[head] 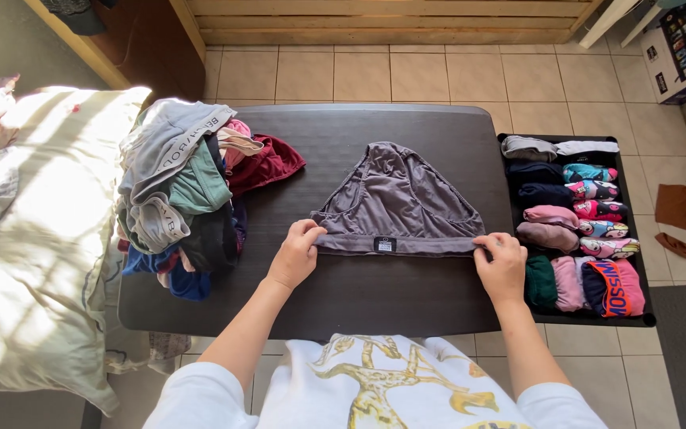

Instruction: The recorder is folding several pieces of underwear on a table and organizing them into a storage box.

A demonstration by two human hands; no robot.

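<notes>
- My left hand point(295, 254) pinches the left end of the waistband of the grey, smooth-fabric underwear point(397, 199); my right hand point(503, 266) pinches the right end.
- It lies flat mid-surface on the dark rectangular table point(375, 294), waistband toward the near edge.
- Risk: uneven pulling could skew or wrinkle the slippery cloth.
- The heap of unfolded clothes point(188, 195) at the left edge could slide off.
- The black tray of rolled garments point(577, 226) overhangs the right edge; a nudge could tip it.
</notes>
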